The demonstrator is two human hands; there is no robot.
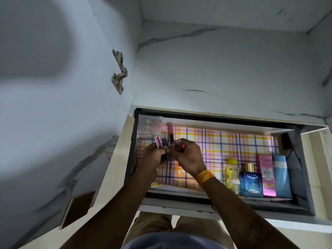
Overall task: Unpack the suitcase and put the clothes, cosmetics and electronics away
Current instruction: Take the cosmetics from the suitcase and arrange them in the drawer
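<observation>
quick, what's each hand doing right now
Left hand: grips a bunch of lipsticks.
Right hand: pinches a small red-capped tube.

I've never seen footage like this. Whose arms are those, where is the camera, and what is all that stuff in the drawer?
There is no machine here: a person wears one camera on the head, looking down at both hands over an open drawer lined with checked paper. The left hand grips a pink lipstick and dark tubes; the right hand, with orange bangles at its wrist, pinches small cosmetics. In the drawer's left corner lie a clear plastic box and a red lip gloss tube. At right stand a yellow bottle, a blue perfume box, a pink carton and a light blue tube.
</observation>
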